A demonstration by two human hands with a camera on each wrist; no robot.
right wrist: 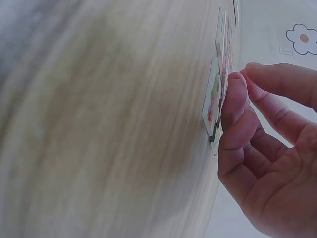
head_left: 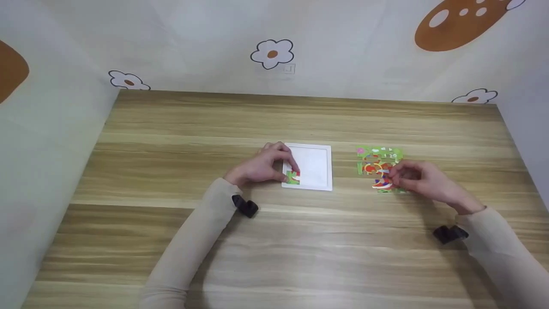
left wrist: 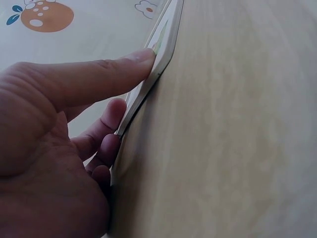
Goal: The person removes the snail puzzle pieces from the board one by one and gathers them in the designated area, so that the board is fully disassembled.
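Note:
In the head view a white square puzzle tray (head_left: 315, 167) lies on the wooden table, with green-and-red puzzle pieces (head_left: 293, 180) in its lower-left corner. My left hand (head_left: 268, 165) pinches at those pieces with thumb and index finger, while its other fingers rest along the tray's edge. To the tray's right lies a patch of colourful puzzle pieces (head_left: 371, 168). Over the right side of this patch, my right hand (head_left: 422, 180) bends thumb and index finger close together. I cannot tell whether a piece is between these fingertips. The right wrist view shows stacked piece edges (right wrist: 212, 99) beside the fingers.
The wooden table (head_left: 300, 249) reaches back to a pale wall covering (head_left: 206, 51) with printed flowers. Black wrist devices sit at the left cuff (head_left: 245, 206) and the right cuff (head_left: 450, 234).

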